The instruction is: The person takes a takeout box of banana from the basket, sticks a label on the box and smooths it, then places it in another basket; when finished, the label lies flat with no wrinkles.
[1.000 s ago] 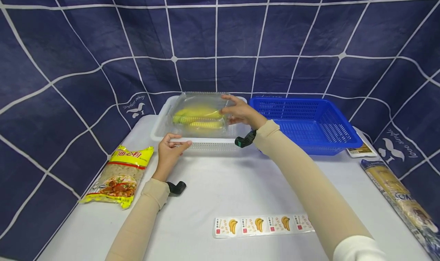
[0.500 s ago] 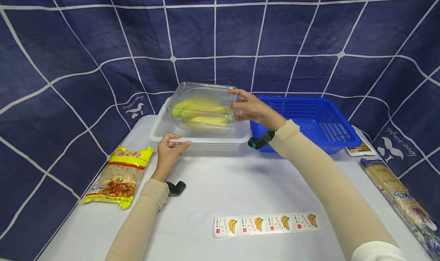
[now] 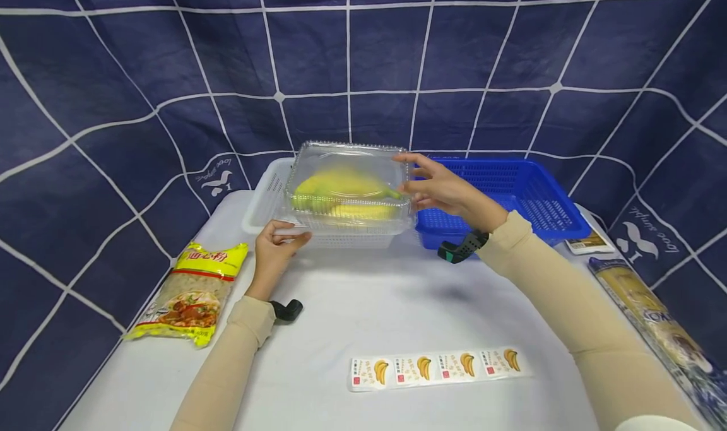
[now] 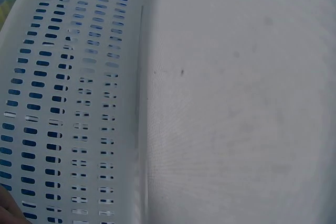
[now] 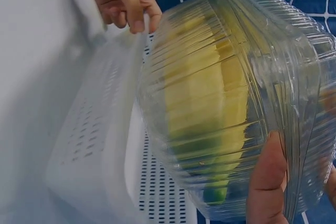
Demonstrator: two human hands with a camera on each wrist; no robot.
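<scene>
The right hand grasps a clear plastic container by its near end, thumb on one face and fingers on the other. The container, closed and tilted, extends leftward from that hand above the white basket; whether it touches the basket cannot be told. Yellow bananas, greenish at one end, are visible inside.

The left hand grips the front rim of the white basket near its left corner, thumb outside the wall. A blue basket sits behind and to the right of the right hand, just beside the white one. A flat packet lies further right, partly hidden by the blue basket.

Left of the left hand and nearer the wearer, a yellow-ended food bag lies on the white-covered desk. A strip of banana-printed labels lies on the wearer's side of both hands. A long package lies right of the right forearm.
</scene>
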